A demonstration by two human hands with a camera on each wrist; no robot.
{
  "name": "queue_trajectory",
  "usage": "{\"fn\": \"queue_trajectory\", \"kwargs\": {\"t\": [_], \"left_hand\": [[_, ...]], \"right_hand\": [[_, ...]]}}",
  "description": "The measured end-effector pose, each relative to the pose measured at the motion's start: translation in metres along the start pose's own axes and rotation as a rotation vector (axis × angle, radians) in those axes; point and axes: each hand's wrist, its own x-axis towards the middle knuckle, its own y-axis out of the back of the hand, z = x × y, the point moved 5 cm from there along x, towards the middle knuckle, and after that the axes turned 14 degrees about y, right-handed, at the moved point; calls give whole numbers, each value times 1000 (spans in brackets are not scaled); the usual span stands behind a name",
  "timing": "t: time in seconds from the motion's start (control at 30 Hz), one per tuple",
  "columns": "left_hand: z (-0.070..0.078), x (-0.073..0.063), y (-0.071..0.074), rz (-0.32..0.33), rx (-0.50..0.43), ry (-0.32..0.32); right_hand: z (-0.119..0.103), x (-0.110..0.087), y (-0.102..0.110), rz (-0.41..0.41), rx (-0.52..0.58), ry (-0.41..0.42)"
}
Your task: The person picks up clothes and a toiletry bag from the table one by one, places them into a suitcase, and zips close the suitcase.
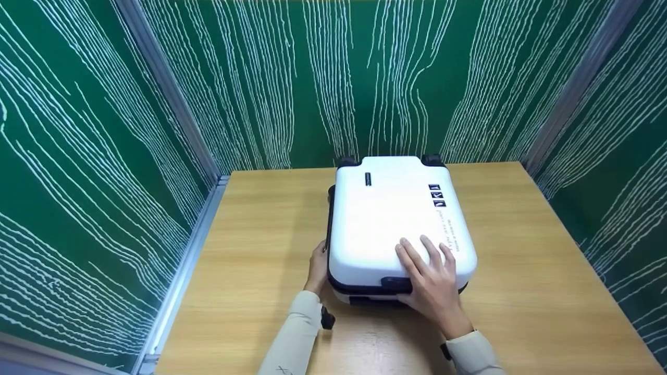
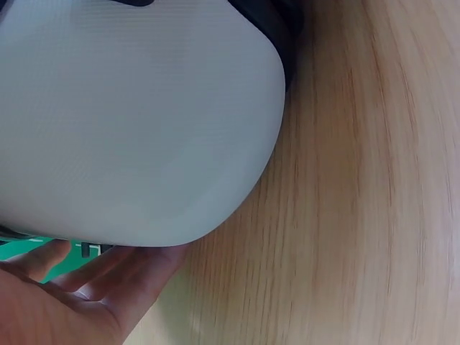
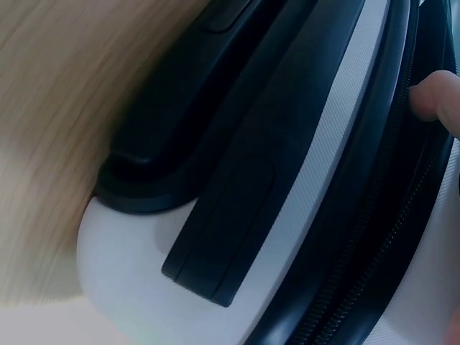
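Note:
A white hard-shell suitcase [image 1: 391, 219] with black trim lies flat on the wooden table. My right hand [image 1: 430, 281] lies over the near right part of its lid, fingers spread and straight on top. The right thumb [image 3: 435, 97] reaches over the near edge into the parted zipper [image 3: 359, 273], so the hand holds the lid's rim. My left hand [image 1: 316, 268] is at the suitcase's left side, its fingers [image 2: 140, 277] extended along the lower shell [image 2: 144, 129]. The left fingertips are partly hidden behind that shell.
Black wheels [image 1: 432, 160] stick out at the suitcase's far end. A black carry handle [image 1: 396, 284] sits on the near edge. Green panels [image 1: 323, 78] with white wavy lines enclose the table [image 1: 255, 219] at the back and sides, joined by metal posts [image 1: 172, 88].

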Motion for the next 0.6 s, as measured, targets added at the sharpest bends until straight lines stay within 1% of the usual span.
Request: {"fn": "queue_trajectory", "kwargs": {"t": [0.13,0.27,0.47,0.53,0.6], "left_hand": [[1,-2,-1,-30,-40,-26],[1,-3,-1,-35,-65,-56],[1,-4,0,-57,-137,-111],[1,-4,1,-61,-139,-122],[2,-4,1,-54,-122,-125]], "right_hand": [[-1,2,0,8,9,-4],[-2,4,1,14,15,-9],[-1,4,1,22,11,-12],[-1,4,0,22,8,-12],[-1,4,0,20,5,-8]]}}
